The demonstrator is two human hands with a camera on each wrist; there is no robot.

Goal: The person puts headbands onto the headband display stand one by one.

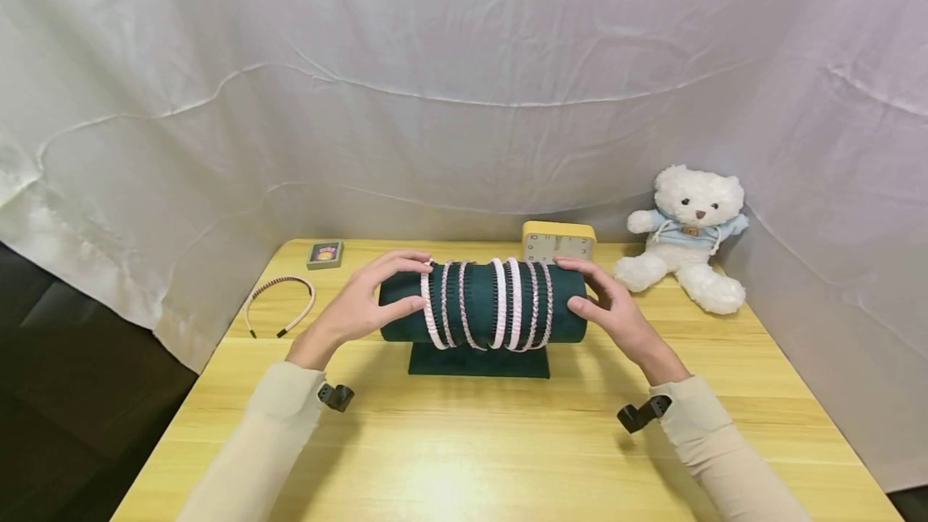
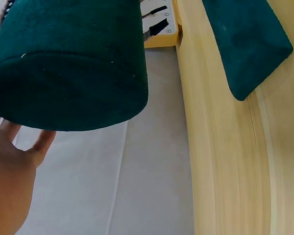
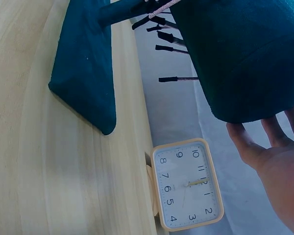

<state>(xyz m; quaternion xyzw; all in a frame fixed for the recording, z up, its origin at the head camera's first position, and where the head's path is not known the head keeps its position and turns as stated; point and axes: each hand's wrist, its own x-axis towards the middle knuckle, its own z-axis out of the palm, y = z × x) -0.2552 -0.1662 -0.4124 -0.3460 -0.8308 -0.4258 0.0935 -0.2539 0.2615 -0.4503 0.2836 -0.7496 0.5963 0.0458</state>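
A dark green velvet headband stand [image 1: 482,296] stands on the table, its roll carrying several white and pink braided headbands. My left hand [image 1: 362,300] grips the roll's left end, thumb in front and fingers over the top. Those fingertips are right at the leftmost white headband [image 1: 433,321]. On the opposite end my right hand [image 1: 609,304] holds the roll the same way, thumb to the front. From the right wrist, the roll [image 3: 255,68] shows headband tips [image 3: 167,79] jutting out below it. The stand's flat base [image 2: 252,44] rests on the wood in the left wrist view.
A loose pink headband [image 1: 308,288] lies at the left of the table [image 1: 449,441], near a small framed box [image 1: 325,254]. Behind the stand is a yellow-edged clock [image 1: 558,237]. A white teddy bear [image 1: 689,236] sits at the back right, against the pale curtain [image 1: 464,143].
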